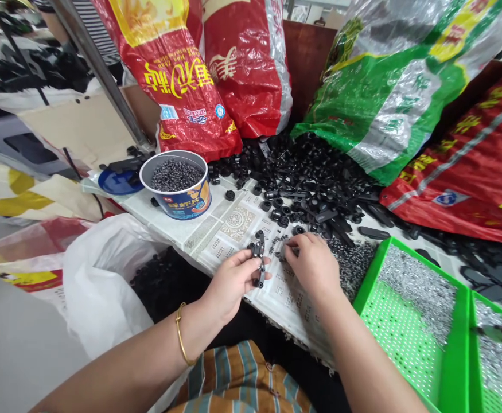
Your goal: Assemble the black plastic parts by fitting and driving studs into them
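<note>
My left hand point(233, 278), with a gold bangle at the wrist, holds a small black plastic assembly point(258, 258) between thumb and fingers above the table's front edge. To its right, my right hand point(313, 264) is closed in a pinch at the near side of a heap of tiny dark parts point(354, 261). What its fingertips hold, if anything, is too small to make out. Beyond both hands lies a large pile of black plastic pieces point(315, 178) on the patterned tabletop point(216, 238).
A blue tub point(184, 203) of small dark parts stands at the back left. Green perforated trays point(459, 344) with shiny metal bits are at the right. Red bags point(251, 69) and a green bag point(388, 115) line the back. A white sack point(100, 281) hangs left.
</note>
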A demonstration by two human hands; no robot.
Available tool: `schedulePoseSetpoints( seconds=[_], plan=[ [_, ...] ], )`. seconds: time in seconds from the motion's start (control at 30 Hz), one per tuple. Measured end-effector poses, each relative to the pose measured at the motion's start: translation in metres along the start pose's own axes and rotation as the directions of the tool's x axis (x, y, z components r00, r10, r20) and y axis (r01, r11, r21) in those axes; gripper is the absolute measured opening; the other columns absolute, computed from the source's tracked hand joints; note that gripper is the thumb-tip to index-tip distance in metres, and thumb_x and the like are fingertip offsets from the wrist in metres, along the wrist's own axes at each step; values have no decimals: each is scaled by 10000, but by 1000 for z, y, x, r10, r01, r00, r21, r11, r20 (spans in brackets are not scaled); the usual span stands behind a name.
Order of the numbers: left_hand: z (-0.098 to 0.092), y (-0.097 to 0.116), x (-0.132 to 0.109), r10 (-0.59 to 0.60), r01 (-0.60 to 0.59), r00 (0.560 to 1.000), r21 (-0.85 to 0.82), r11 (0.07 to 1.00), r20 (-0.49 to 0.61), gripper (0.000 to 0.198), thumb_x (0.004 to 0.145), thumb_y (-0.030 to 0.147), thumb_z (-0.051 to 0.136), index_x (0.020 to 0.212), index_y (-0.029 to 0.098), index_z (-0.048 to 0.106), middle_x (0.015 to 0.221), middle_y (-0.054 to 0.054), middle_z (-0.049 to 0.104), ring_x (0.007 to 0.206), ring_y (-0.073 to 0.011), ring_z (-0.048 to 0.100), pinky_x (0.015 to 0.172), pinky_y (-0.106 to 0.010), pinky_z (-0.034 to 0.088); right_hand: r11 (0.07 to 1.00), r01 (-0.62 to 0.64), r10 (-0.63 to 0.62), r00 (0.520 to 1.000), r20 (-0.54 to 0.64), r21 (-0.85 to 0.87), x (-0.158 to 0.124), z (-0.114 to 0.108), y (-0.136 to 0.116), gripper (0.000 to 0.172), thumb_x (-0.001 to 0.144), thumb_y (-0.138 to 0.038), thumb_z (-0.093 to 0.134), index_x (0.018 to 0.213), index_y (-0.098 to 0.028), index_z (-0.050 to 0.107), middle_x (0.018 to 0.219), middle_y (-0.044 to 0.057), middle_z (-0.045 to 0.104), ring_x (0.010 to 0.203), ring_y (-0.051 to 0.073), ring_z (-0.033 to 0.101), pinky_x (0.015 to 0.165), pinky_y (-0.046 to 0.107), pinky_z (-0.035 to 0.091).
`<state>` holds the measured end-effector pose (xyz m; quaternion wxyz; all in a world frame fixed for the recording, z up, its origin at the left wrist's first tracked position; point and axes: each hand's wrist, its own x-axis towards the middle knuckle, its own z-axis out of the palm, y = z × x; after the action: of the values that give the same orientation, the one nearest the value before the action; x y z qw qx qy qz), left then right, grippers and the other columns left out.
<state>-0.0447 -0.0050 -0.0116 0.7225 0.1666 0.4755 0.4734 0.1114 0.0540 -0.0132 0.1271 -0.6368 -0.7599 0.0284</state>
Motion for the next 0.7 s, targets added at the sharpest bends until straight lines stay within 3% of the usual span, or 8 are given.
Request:
schedulePoseSetpoints(
  seconds=[0.1, 0.17, 0.27, 0.37, 0.53, 0.7],
  plan=[
    [0, 0, 1, 12, -12, 1000, 2, 1000, 21, 143, 733, 232, 605, 844, 150, 565, 934, -63, 632, 703, -124, 607, 642, -250, 439, 956, -100, 81, 993, 80, 275, -16, -11, -3, 120, 750, -313, 532, 766, -214, 598, 773, 26, 659, 664, 172, 597, 613, 283, 426],
    [2, -1, 1, 34, -36, 997, 21, 999, 62, 163, 726, 222, 614, 867, 149, 576, 912, -49, 624, 720, -114, 586, 644, -238, 429, 865, -170, 90, 978, 188, 472, -26, -17, -7, 122, 732, -327, 556, 741, -213, 597, 706, 5, 657, 570, 138, 581, 577, 261, 433],
    [6, -2, 0, 92, -100, 990, 74, 992, 109, 133, 717, 179, 611, 843, 151, 579, 806, -7, 602, 702, -88, 545, 630, -208, 405, 731, -219, 46, 961, 274, 646, -36, -23, -16, 122, 731, -310, 565, 744, -201, 619, 700, 15, 666, 613, 143, 598, 617, 263, 453],
    [7, -3, -1, 130, -143, 987, 141, 980, 94, 81, 710, 132, 583, 786, 149, 561, 697, 22, 570, 626, -68, 509, 588, -193, 376, 597, -301, 39, 937, 347, 744, -40, -22, -21, 134, 727, -307, 587, 761, -189, 640, 715, 31, 680, 680, 156, 612, 681, 278, 457],
    [8, -5, -2, 161, -171, 985, 165, 971, 68, 76, 695, 119, 578, 748, 149, 533, 647, 29, 548, 586, -66, 492, 557, -192, 355, 235, -446, 85, 894, 439, 863, -47, -12, -24, 231, 690, -383, 650, 783, -176, 607, 671, 20, 663, 615, 133, 591, 624, 261, 446],
    [8, -2, -8, 45, -55, 989, 63, 997, 140, 93, 744, 219, 569, 817, 163, 555, 780, -18, 593, 653, -97, 541, 640, -247, 410, 91, -509, 80, 860, 503, 856, -53, -13, -21, 249, 706, -405, 643, 684, -169, 565, 635, 9, 629, 587, 112, 553, 596, 241, 420]
  ],
)
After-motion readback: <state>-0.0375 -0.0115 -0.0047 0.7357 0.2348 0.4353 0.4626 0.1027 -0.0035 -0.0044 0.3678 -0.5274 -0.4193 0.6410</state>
